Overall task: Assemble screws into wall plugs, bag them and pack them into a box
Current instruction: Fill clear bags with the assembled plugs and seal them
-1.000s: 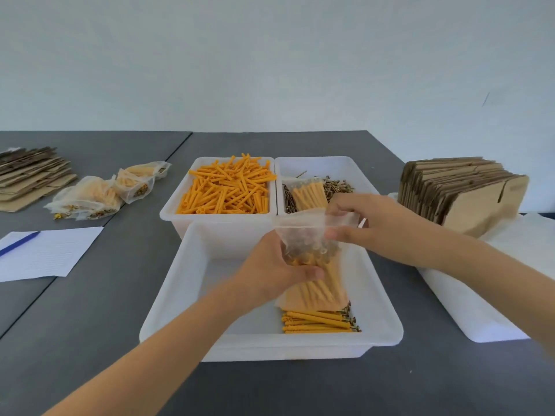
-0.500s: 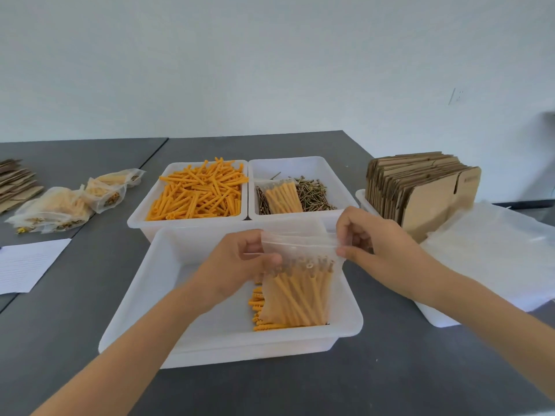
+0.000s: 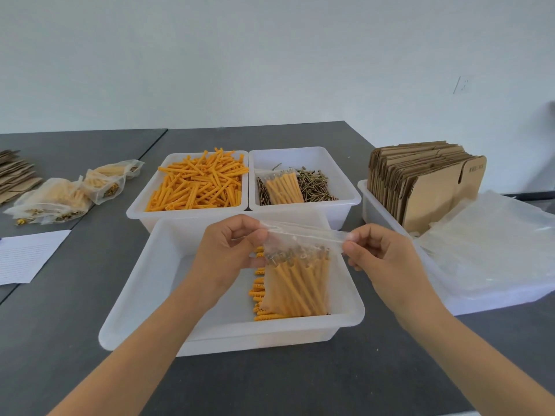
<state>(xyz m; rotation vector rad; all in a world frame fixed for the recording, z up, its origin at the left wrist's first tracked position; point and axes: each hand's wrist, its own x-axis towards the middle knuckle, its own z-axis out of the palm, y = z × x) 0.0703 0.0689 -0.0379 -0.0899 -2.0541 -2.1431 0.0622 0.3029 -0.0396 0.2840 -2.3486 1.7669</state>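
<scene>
Fingertips of the left hand (image 3: 223, 256) and right hand (image 3: 387, 261) pinch the clear zip bag of orange plugs (image 3: 295, 280) by its top corners. Behind, at frame centre, sit white plastic tubs of loose orange plugs (image 3: 196, 187) and brass screws (image 3: 313, 186).

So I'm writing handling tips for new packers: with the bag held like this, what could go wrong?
The left hand and right hand pinch only the top corners of the filled bag, so its hanging weight might slip a corner free. If the top strip isn't fully sealed, a tilt could spill plugs into the front tray. Screw heads bunched near the top could snag the film.
</scene>
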